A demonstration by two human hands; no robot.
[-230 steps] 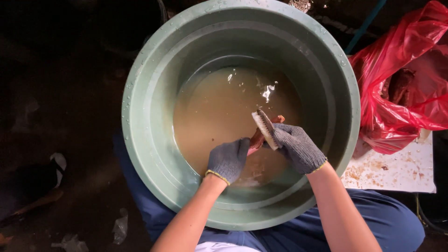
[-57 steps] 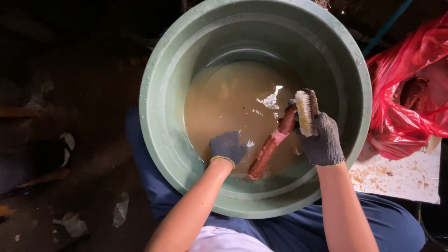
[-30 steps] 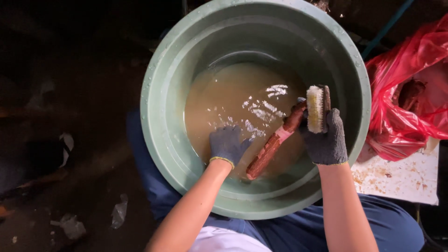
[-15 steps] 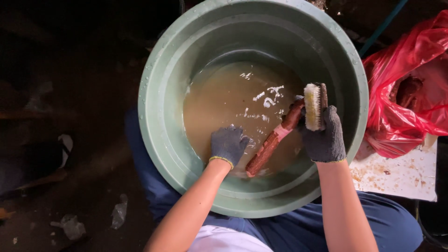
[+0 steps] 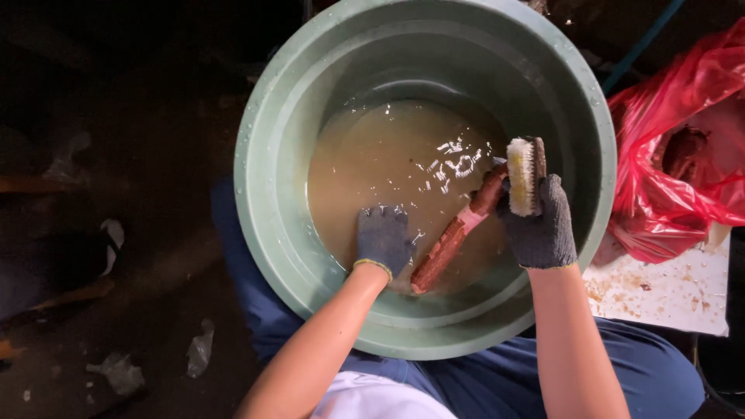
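A wide green plastic basin (image 5: 264, 194) fills the middle of the view, resting between the person's knees in blue trousers, and its bottom holds murky brown water (image 5: 388, 178) with a few bright glints on the surface. To the right lies a crumpled red plastic bag (image 5: 683, 101), and just below it a white board (image 5: 667, 295) speckled with brown bits. Inside the basin a long reddish-brown root (image 5: 454, 240) slants from lower left to upper right, partly in the water. The left hand (image 5: 382, 239), in a grey knit glove, lies spread and flat at the water's edge just beside the root's lower end, gripping nothing. The right hand (image 5: 542, 229), gloved alike, is clenched around a scrubbing brush (image 5: 525, 175) and also grips the root's upper end.
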